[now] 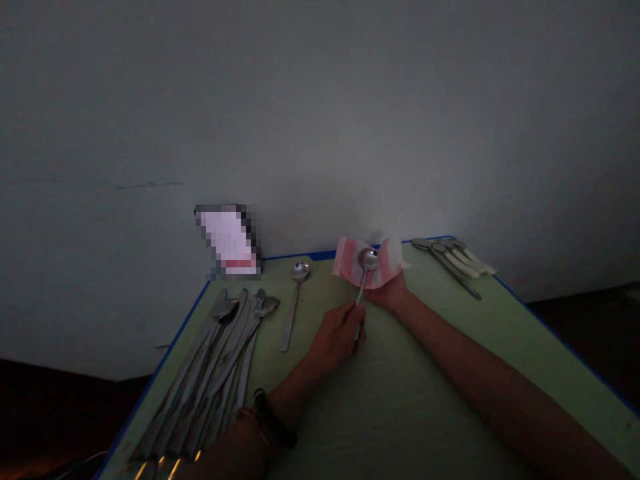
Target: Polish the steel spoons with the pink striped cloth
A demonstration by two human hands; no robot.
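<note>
A spoon (369, 261) stands up off the green table (415, 407), its bowl resting in a pink-striped cloth (347, 259). The left hand (337, 337) is clenched round the handle just below the bowl, seemingly to press the bowl into the cloth and hold the spoon clear of the tabletop. The right hand (389, 295) lies beneath the cloth, apparently palm up, bearing it like a shallow cradle; its fingers are hidden, so whether they grip cannot be told. A dark wristband (265, 415) circles the left wrist. Another spoon (296, 293) lies near the far edge, apart from a long heap of knives and spoons (200, 373) on the left and a smaller bunch of cream-handled cutlery (453, 263) on the right, as though sorted by kind. A pixelated object (227, 240) at the far corner is too blurred to name.
</note>
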